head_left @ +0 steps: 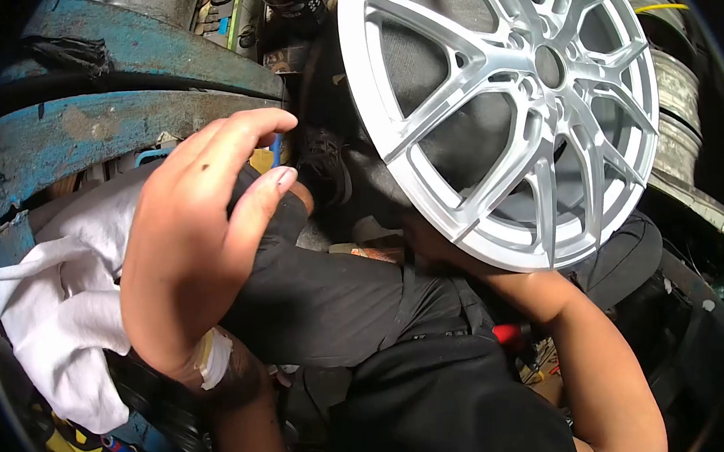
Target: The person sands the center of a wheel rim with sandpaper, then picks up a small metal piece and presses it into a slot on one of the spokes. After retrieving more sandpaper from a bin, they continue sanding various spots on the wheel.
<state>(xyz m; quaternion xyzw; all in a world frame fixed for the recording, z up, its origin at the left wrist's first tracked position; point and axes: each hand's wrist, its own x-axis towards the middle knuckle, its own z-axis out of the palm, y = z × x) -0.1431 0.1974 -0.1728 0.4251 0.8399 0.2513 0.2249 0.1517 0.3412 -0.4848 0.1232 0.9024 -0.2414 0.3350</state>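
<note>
A silver multi-spoke wheel rim (471, 218) stands tilted in front of me at the upper right. My left hand (200, 187) is raised to the left of the rim, apart from it, with fingers curved, thumb spread away and nothing between them. A pale strip is wrapped at that wrist. From the lower right my right forearm (588, 336) reaches up under the rim's lower edge. The rim and shadow hide the right hand's fingers, so their grip cannot be seen.
A worn blue metal frame (120, 125) crosses the upper left, with a white cloth (59, 331) draped over it. A black container (292, 2) stands at the top. More wheels (676, 91) are stacked at the right. A red-handled item (510, 333) lies beside my right arm.
</note>
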